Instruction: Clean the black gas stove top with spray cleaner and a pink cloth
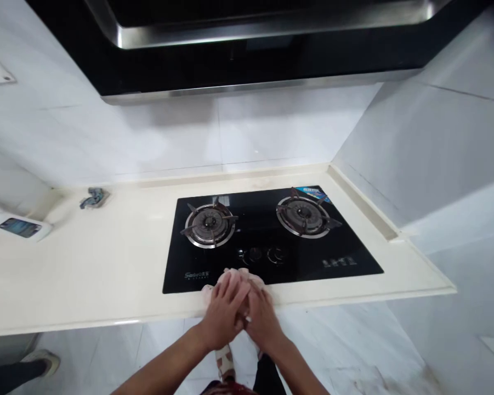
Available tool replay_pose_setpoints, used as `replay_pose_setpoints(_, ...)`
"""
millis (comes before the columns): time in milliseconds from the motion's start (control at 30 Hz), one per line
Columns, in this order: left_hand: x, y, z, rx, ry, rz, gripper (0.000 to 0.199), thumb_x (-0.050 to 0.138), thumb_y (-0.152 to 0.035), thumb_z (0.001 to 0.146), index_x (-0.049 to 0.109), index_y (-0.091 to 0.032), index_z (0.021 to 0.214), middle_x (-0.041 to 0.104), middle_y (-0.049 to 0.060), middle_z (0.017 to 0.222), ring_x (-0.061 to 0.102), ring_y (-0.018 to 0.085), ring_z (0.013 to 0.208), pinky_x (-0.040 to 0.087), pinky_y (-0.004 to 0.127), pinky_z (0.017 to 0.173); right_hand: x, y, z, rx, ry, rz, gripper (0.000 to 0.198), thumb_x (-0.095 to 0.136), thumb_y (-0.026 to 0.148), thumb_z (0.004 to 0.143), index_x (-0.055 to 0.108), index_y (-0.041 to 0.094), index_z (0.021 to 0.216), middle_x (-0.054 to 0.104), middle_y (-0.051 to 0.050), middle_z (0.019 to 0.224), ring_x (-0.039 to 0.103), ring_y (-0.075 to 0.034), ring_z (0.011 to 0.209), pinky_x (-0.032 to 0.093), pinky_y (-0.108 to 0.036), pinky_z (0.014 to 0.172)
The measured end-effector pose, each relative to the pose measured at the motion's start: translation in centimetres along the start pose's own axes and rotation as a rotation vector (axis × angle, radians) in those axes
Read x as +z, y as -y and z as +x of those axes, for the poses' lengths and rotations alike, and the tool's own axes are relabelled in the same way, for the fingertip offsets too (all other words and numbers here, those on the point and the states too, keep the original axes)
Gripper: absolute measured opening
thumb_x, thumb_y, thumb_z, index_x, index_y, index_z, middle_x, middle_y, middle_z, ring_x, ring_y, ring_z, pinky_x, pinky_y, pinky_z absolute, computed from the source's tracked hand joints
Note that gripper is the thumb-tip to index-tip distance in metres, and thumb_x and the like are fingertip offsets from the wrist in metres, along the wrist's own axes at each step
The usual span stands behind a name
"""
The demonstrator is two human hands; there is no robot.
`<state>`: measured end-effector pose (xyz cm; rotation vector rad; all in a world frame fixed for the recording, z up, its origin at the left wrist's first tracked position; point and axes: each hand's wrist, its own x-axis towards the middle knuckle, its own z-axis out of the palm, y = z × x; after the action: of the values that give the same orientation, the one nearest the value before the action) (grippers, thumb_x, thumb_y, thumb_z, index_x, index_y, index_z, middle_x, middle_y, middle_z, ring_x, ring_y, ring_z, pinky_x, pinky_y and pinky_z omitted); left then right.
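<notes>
A pale pink cloth lies bunched at the front edge of a black glass gas stove, partly on the cream countertop. My left hand presses down on the cloth with its fingers bent over it. Beside it, touching it, my right hand also grips the cloth, its fingers together. Much of the cloth is hidden beneath the two hands. Just beyond them are the stove's two control knobs. The left burner and the right burner carry dark pan supports.
Overhead hangs a black range hood. On the counter at left lie a crumpled grey-blue rag and a white device with a dark screen. A tiled wall bounds the right. Another person's foot shows at lower left.
</notes>
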<state>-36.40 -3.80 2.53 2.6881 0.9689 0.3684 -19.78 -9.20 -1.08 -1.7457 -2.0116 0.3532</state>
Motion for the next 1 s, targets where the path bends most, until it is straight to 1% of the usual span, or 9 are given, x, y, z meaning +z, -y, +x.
replay_pose_setpoints(133,1.8,-1.3,4.4,0.003,0.111,0.049,0.095,0.069,-0.06,0.077,0.026,-0.031,0.156,0.022,0.016,0.165,0.022,0.048,0.148,0.025,0.07,0.11,-0.1,-5.2,-2.6,0.05,-0.037,-0.098,0.066,0.049,0.031,0.092,0.031,0.022,0.156,0.043,-0.016,0.154,0.04,-0.034,0.141,0.033,-0.057,0.109)
replay_pose_setpoints(267,2.3,-0.4,4.1,0.056,0.117,0.07,0.086,0.065,-0.069,0.078,0.037,-0.034,0.151,0.031,0.012,0.162,0.032,0.041,0.141,0.031,0.061,0.106,0.9,-6.0,-4.3,0.036,-0.062,-0.114,0.073,0.046,0.032,0.093,0.016,0.024,0.16,0.018,-0.015,0.166,0.02,-0.036,0.152,0.029,-0.062,0.113)
replay_pose_setpoints(367,1.3,2.5,0.6,-0.009,0.054,0.079,0.063,0.067,-0.058,0.082,0.052,-0.035,0.139,0.044,0.007,0.154,0.037,0.035,0.136,0.033,0.054,0.104,2.2,-2.9,-3.6,-0.059,0.033,-0.063,0.083,0.045,0.019,0.084,0.013,0.025,0.161,0.003,-0.01,0.169,0.008,-0.035,0.154,0.027,-0.061,0.115)
replay_pose_setpoints(533,-3.4,9.9,-6.7,-0.274,-0.015,0.133,0.053,0.075,-0.044,0.077,0.061,-0.034,0.127,0.05,0.006,0.15,0.037,0.036,0.137,0.029,0.053,0.106,4.3,5.6,1.7,-0.292,0.206,-0.035,0.089,0.045,0.008,0.076,0.022,0.027,0.16,0.016,-0.004,0.168,0.017,-0.027,0.154,0.021,-0.052,0.12)
replay_pose_setpoints(633,-5.8,12.5,-9.5,-0.384,-0.043,0.171,0.05,0.071,-0.026,0.077,0.063,-0.035,0.125,0.048,0.003,0.152,0.036,0.034,0.14,0.027,0.052,0.108,5.1,9.0,4.9,-0.36,0.238,-0.062,0.083,0.046,0.008,0.08,0.03,0.032,0.157,0.022,-0.001,0.167,0.024,-0.025,0.152,0.023,-0.049,0.119)
replay_pose_setpoints(700,-6.1,12.4,-10.3,-0.468,-0.114,0.202,0.052,0.068,-0.02,0.075,0.065,-0.036,0.124,0.043,0.005,0.155,0.032,0.036,0.142,0.028,0.053,0.107,5.4,9.5,5.9,-0.356,0.226,-0.065,0.074,0.046,0.012,0.084,0.035,0.032,0.155,0.027,-0.001,0.165,0.029,-0.023,0.149,0.026,-0.046,0.117)
replay_pose_setpoints(800,-4.4,9.9,-9.9,-0.565,-0.203,0.207,0.055,0.066,-0.018,0.076,0.064,-0.038,0.127,0.042,0.008,0.154,0.033,0.039,0.139,0.03,0.056,0.103,5.5,7.8,5.6,-0.302,0.15,-0.068,0.062,0.042,0.018,0.09,0.043,0.03,0.151,0.038,-0.002,0.16,0.039,-0.022,0.144,0.028,-0.044,0.116)
replay_pose_setpoints(900,-2.7,7.6,-7.9,-0.531,-0.179,0.15,0.054,0.063,-0.021,0.082,0.059,-0.043,0.132,0.05,0.006,0.147,0.039,0.037,0.133,0.032,0.059,0.1,5.6,5.0,4.9,-0.222,0.042,-0.088,0.056,0.039,0.019,0.092,0.049,0.03,0.146,0.044,-0.003,0.156,0.043,-0.021,0.141,0.029,-0.044,0.115)
replay_pose_setpoints(1000,-2.8,8.0,-4.7,-0.537,-0.129,0.063,0.046,0.056,-0.019,0.087,0.064,-0.043,0.125,0.057,0.002,0.14,0.045,0.032,0.127,0.036,0.053,0.1,5.8,3.8,6.4,-0.139,-0.007,-0.087,0.052,0.035,0.02,0.094,0.054,0.029,0.142,0.048,-0.003,0.153,0.045,-0.021,0.139,0.034,-0.042,0.112)
